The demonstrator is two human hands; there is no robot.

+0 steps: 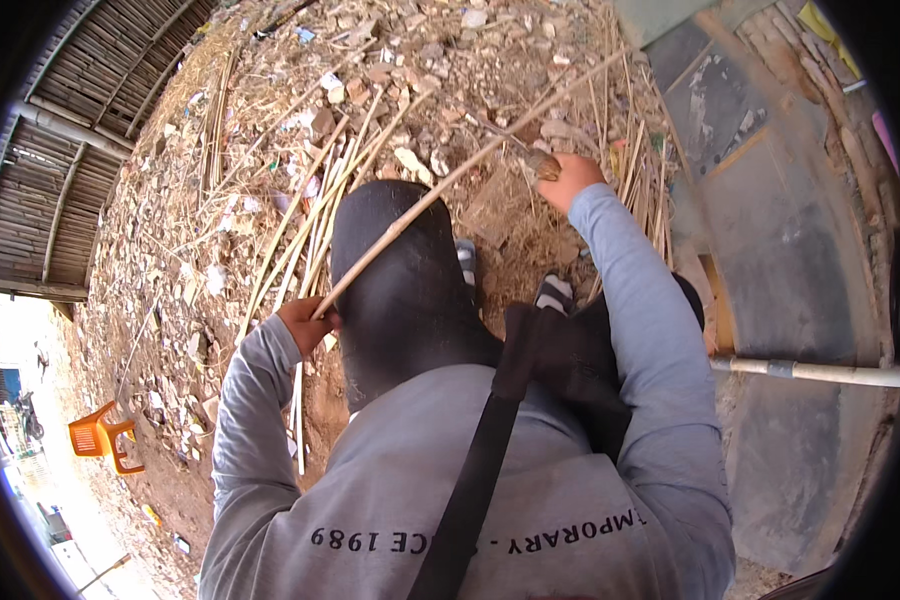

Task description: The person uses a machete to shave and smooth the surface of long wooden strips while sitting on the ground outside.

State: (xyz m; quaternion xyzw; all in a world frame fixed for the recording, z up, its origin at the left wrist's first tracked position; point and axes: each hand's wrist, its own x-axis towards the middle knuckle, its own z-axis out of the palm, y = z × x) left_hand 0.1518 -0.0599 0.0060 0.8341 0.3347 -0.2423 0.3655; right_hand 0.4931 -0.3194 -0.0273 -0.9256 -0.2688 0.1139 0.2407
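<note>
A long, pale bamboo strip point(440, 187) slants over my left thigh, from my left side up toward the far right. My left hand point(308, 325) is closed around its near end, beside my left knee. In my right hand point(573, 180) is the wooden handle of a knife point(542, 164), held out in front of me. Its narrow dark blade points away to the left and crosses close to the strip; I cannot tell whether they touch. Several split bamboo strips point(315, 215) lie on the ground just beyond my left knee.
Rubble, stones and dry plant scraps cover the ground point(250, 215). More strips point(640, 180) lie at the right, near a grey sheet point(805, 250) with a pale pole point(820, 373) over it. An orange plastic chair point(103, 437) lies at left, below a bamboo slat structure point(80, 120).
</note>
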